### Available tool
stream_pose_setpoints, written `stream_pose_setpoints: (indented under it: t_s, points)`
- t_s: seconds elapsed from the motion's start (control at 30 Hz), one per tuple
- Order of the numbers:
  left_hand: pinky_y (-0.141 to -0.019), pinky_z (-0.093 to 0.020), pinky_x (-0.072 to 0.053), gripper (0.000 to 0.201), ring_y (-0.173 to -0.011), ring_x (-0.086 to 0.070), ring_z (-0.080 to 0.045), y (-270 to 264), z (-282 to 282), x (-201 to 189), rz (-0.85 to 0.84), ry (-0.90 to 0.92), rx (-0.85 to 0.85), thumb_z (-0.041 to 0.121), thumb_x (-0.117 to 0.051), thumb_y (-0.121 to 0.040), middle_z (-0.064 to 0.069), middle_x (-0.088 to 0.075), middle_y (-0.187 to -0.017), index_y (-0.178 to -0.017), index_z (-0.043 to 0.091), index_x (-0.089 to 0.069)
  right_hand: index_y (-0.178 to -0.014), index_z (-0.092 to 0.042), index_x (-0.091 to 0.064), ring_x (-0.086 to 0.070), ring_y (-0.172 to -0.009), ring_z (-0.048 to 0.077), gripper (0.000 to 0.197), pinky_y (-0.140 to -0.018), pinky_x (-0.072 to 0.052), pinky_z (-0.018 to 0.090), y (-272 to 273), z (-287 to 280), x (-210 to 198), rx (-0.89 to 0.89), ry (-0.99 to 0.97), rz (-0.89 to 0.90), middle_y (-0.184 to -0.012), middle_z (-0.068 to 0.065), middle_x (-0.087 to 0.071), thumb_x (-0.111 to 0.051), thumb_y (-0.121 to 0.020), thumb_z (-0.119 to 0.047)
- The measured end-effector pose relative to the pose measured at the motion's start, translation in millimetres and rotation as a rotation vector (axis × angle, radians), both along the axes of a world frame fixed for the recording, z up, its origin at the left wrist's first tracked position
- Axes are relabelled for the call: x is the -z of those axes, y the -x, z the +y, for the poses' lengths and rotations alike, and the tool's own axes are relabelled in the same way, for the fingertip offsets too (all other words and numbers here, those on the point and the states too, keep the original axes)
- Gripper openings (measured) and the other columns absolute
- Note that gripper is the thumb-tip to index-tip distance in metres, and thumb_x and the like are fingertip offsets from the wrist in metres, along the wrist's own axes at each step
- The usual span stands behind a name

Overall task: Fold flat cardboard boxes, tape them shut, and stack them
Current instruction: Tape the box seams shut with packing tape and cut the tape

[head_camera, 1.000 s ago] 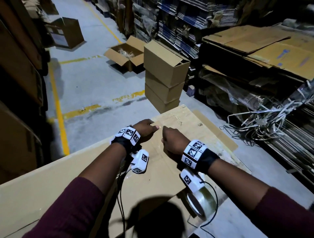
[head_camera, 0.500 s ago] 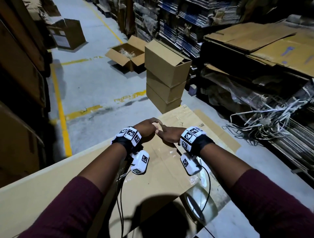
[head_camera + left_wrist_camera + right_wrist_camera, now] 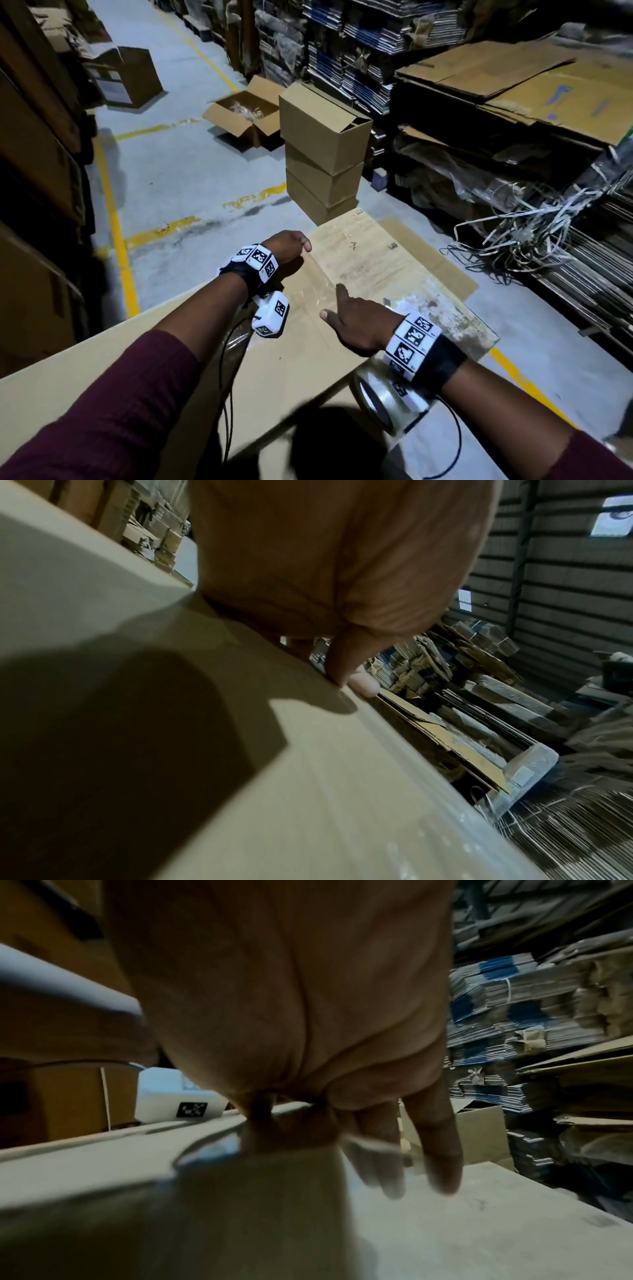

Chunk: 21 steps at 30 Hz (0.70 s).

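Cardboard box (image 3: 191,349) fills the lower centre of the head view, a strip of clear tape (image 3: 318,284) running along its top seam. Left hand (image 3: 286,245) pinches the tape's far end; right hand (image 3: 356,325) presses flat, fingers straight. Light, stiff board probably dents easily; grip by the edges.

I see a grey concrete floor (image 3: 178,178) crossed by yellow painted lines (image 3: 116,240). To my right, a tangle of pale strapping bands (image 3: 534,233) spills off dark racks. Behind it stand tall bundles of blue and white printed sheets (image 3: 346,68). In the left wrist view, a corrugated metal wall (image 3: 561,569) rises with a small bright window (image 3: 613,518) high up.
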<state>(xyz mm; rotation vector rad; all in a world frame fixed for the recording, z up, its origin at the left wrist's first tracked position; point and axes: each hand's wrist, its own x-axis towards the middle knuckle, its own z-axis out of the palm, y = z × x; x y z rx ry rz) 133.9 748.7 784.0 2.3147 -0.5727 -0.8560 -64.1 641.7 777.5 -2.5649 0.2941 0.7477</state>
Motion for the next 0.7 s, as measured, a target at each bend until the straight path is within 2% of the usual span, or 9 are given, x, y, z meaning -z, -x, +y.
stream_pose_setpoints:
  t_s: [0.1,0.17,0.2,0.27,0.3,0.37,0.5,0.6,0.7]
  points:
    - [-0.073,-0.027,-0.041,0.043,-0.075,-0.052,-0.018,10,-3,-5,-0.025,0.034,-0.03,-0.007,-0.038,-0.094,-0.003,-0.063,-0.081,-0.07,0.02,-0.061,-0.132,-0.007,-0.026,-0.063,-0.1,0.037,0.06,-0.082,-0.044,0.042,29,-11,8,-0.001,0.023,0.021,-0.104,0.023,-0.065,-0.024,-0.104,-0.06]
    - [-0.067,-0.027,-0.042,0.044,-0.074,-0.053,-0.021,17,1,-6,-0.069,0.027,-0.094,-0.005,-0.039,-0.092,-0.003,-0.063,-0.077,-0.068,0.023,-0.064,-0.138,-0.008,-0.025,-0.061,-0.108,0.037,0.067,-0.091,-0.046,0.047,46,-15,13,-0.022,0.055,-0.006,-0.114,0.02,-0.063,-0.023,-0.102,-0.064]
    - [-0.065,-0.026,-0.043,0.043,-0.074,-0.057,-0.022,19,3,-6,-0.096,0.032,-0.147,-0.004,-0.042,-0.09,-0.003,-0.065,-0.075,-0.067,0.024,-0.065,-0.149,-0.008,-0.017,-0.055,-0.123,0.037,0.076,-0.1,-0.043,0.051,53,-16,14,-0.035,0.082,-0.037,-0.135,0.02,-0.056,-0.023,-0.101,-0.067]
    - [-0.068,-0.024,-0.045,0.037,-0.085,-0.066,-0.022,25,8,-8,-0.142,0.042,-0.206,-0.001,-0.051,-0.087,-0.002,-0.071,-0.084,-0.07,0.027,-0.067,-0.16,-0.014,0.007,-0.022,-0.152,0.031,0.089,-0.117,-0.026,0.056,63,-14,14,-0.076,0.126,-0.099,-0.168,0.012,-0.013,-0.023,-0.099,-0.07]
    - [-0.069,-0.023,-0.045,0.033,-0.088,-0.067,-0.019,28,9,-8,-0.154,0.048,-0.213,0.001,-0.056,-0.087,0.0,-0.072,-0.09,-0.074,0.029,-0.067,-0.16,-0.016,0.013,-0.007,-0.156,0.027,0.09,-0.121,-0.018,0.056,65,-13,13,-0.119,0.133,-0.14,-0.17,0.006,0.004,-0.023,-0.099,-0.07]
    - [-0.069,-0.022,-0.047,0.028,-0.086,-0.065,-0.012,42,11,-14,-0.137,0.078,-0.201,0.003,-0.064,-0.086,0.001,-0.069,-0.099,-0.085,0.031,-0.067,-0.16,-0.02,0.015,0.008,-0.156,0.021,0.088,-0.124,-0.012,0.052,65,-11,13,-0.238,0.149,-0.254,-0.169,-0.002,0.018,-0.024,-0.099,-0.069]
    - [-0.09,-0.024,-0.045,0.024,-0.113,-0.06,-0.016,81,19,-23,-0.142,0.069,-0.016,0.014,-0.07,-0.089,0.0,-0.066,-0.114,-0.109,0.025,-0.067,-0.162,-0.02,0.005,0.013,-0.156,0.018,0.087,-0.124,-0.014,0.049,64,-7,24,-0.308,0.133,-0.379,-0.168,-0.005,0.019,-0.015,-0.096,-0.072]
    - [-0.078,-0.02,-0.044,0.023,-0.091,-0.062,-0.004,114,29,-17,-0.097,0.066,0.06,0.012,-0.065,-0.091,0.014,-0.064,-0.095,-0.113,0.021,-0.066,-0.162,-0.017,0.004,0.017,-0.155,0.016,0.083,-0.125,-0.004,0.044,73,-7,27,-0.309,0.14,-0.395,-0.168,-0.001,0.021,-0.022,-0.101,-0.066]
    - [-0.097,-0.029,-0.047,0.028,-0.111,-0.061,-0.013,128,39,-6,-0.121,0.073,0.03,0.023,-0.065,-0.089,0.01,-0.066,-0.12,-0.116,0.027,-0.067,-0.163,-0.012,-0.004,0.008,-0.157,0.018,0.079,-0.124,-0.003,0.038,89,-17,23,-0.395,0.14,-0.439,-0.17,0.005,0.01,-0.022,-0.103,-0.061]
